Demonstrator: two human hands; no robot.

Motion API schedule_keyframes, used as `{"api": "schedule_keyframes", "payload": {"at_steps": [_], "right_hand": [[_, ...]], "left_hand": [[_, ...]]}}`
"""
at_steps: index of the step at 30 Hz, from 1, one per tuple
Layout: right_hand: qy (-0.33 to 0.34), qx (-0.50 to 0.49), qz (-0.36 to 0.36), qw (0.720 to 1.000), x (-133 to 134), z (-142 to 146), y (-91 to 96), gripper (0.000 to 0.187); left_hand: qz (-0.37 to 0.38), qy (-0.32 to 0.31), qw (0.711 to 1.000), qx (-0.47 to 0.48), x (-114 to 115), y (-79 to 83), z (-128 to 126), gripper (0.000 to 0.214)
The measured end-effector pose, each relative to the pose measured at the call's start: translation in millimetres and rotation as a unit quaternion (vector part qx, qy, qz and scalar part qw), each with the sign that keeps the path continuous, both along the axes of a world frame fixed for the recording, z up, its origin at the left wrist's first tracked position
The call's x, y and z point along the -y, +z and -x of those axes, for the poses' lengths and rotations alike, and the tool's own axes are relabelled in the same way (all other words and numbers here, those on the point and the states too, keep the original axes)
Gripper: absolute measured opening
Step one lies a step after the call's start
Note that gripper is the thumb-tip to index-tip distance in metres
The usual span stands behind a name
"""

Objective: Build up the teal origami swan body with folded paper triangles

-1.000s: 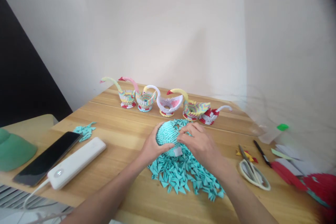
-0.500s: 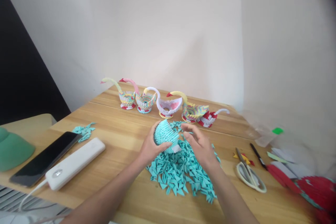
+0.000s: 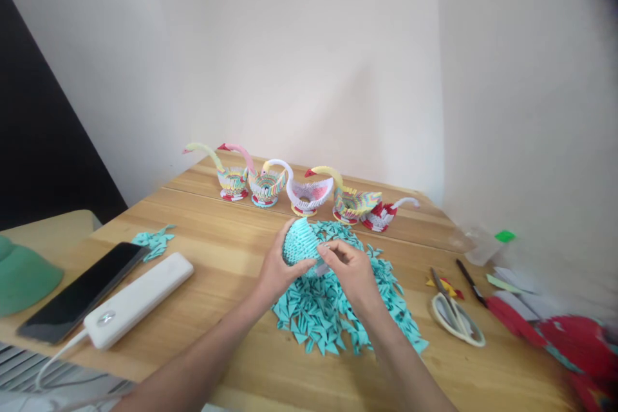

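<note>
My left hand (image 3: pixel 282 264) is wrapped round the side of a rounded turquoise piece built of folded paper units (image 3: pixel 300 241), its thumb across the lower front. At the right edge of this piece, my right hand (image 3: pixel 347 264) is closed, thumb and forefinger pinched against the paper rows. Whether a loose unit sits in that pinch is hidden. A small pale patch (image 3: pixel 322 268) shows on the piece below the right fingertips. Under both hands spreads a heap of turquoise folded paper triangles (image 3: pixel 318 318).
Several folded-paper swans (image 3: pixel 309 196) stand in a row behind the heap. On the left lie a white power bank (image 3: pixel 140 302), a black phone (image 3: pixel 82 290) and a small turquoise pile (image 3: pixel 154 241). Scissors (image 3: pixel 456 318), a black pen (image 3: pixel 470 282) and red paper work (image 3: pixel 574 344) lie right.
My right hand has moved left and down onto the turquoise piece, and its fingers have closed into a pinch. The left hand keeps its hold.
</note>
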State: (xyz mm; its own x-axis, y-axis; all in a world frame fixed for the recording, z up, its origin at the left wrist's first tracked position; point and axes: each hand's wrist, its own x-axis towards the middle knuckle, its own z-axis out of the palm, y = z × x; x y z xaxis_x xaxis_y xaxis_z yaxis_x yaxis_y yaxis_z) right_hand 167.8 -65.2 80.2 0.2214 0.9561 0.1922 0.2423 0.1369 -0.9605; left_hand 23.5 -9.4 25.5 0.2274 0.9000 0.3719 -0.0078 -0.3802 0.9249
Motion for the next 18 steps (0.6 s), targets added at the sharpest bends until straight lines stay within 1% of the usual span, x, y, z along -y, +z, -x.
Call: {"api": "schedule_keyframes", "payload": {"at_steps": [6, 9, 12, 15, 17, 18], "right_hand": [[-0.031, 0.057, -0.024, 0.998, -0.1, 5.8, -7.6, 0.030], [-0.044, 0.065, -0.038, 0.996, 1.9, 7.3, -11.3, 0.029], [-0.013, 0.046, -0.026, 0.999, 1.9, 0.1, -11.5, 0.031], [0.023, 0.017, -0.022, 0.999, -2.0, -12.2, -7.8, 0.037], [0.032, 0.028, -0.023, 0.999, -5.3, -17.5, -3.4, 0.039], [0.032, 0.053, -0.025, 0.998, -6.0, -18.1, -0.3, 0.038]], "left_hand": [[-0.002, -0.001, 1.000, -0.002, -0.6, -0.8, -0.2, 0.079], [-0.004, -0.002, 1.000, -0.006, -2.2, -2.5, 0.4, 0.080], [-0.007, -0.004, 1.000, -0.004, -3.8, -4.4, 0.2, 0.082], [-0.012, 0.006, 1.000, -0.007, -3.6, -5.4, -1.1, 0.084], [-0.023, 0.022, 0.999, -0.010, -3.2, -5.8, -1.6, 0.085], [-0.032, 0.031, 0.999, -0.010, -3.3, -6.2, -1.4, 0.085]]}}
